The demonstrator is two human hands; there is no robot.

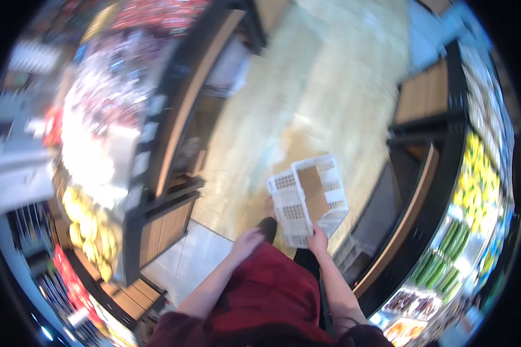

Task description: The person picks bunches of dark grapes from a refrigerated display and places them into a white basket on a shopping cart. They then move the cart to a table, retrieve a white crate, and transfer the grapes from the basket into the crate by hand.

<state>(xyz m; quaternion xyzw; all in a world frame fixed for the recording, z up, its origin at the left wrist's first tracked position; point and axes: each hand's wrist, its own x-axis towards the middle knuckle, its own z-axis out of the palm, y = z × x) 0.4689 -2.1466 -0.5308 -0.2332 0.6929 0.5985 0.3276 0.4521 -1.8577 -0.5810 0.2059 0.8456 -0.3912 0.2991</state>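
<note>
A white plastic crate [292, 199] with slotted walls hangs tilted on its side in front of my legs. My right hand [318, 239] grips it by the near rim. The inside shows a flat brown surface, perhaps cardboard. My left hand [249, 242] is beside my left thigh, at the edge of a dark red apron [272, 289], apart from the crate. Motion smears its fingers, so their pose is unclear.
I stand in a shop aisle with a pale floor [255, 144]. At left, a wood-and-black stand [168, 222] bears yellow bananas [88, 225] and shiny wrapped goods. At right, a display holds cucumbers [434, 269], yellow produce [476, 182] and packed trays [414, 303].
</note>
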